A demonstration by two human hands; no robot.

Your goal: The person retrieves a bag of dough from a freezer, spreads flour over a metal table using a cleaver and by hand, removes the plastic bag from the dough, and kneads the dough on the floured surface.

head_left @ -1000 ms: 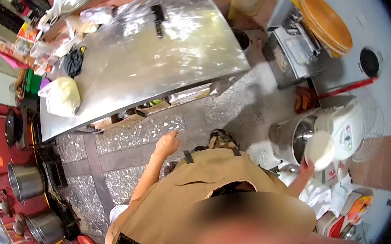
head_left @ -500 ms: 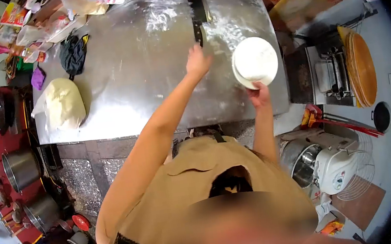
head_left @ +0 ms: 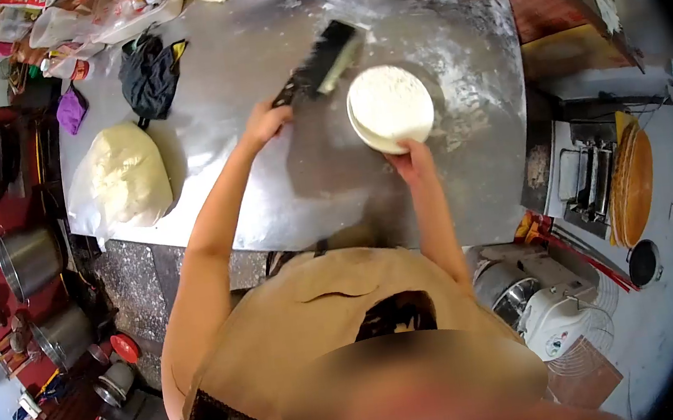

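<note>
Above the counter [head_left: 235,71], left hand [head_left: 268,121]: closed round the handle end of a black tool [head_left: 328,56]; knife or brush, cannot tell which.
Black tool: ahead and right of left hand, long axis slanting toward counter's far right corner; left hand nearer.
Right hand [head_left: 414,160]: pinched on near rim of white bowl [head_left: 364,129], thumb on top, other fingers partly hidden.
White bowl: just right of tool, apart from it, nearer counter's near edge; filled with white powder [head_left: 394,98]. Touching steel or raised, cannot tell.
White smears [head_left: 455,82]: toward counter's right edge.
Since half a second ago: tool swung aslant from nearly straight away; bowl farther in from right edge.
</note>
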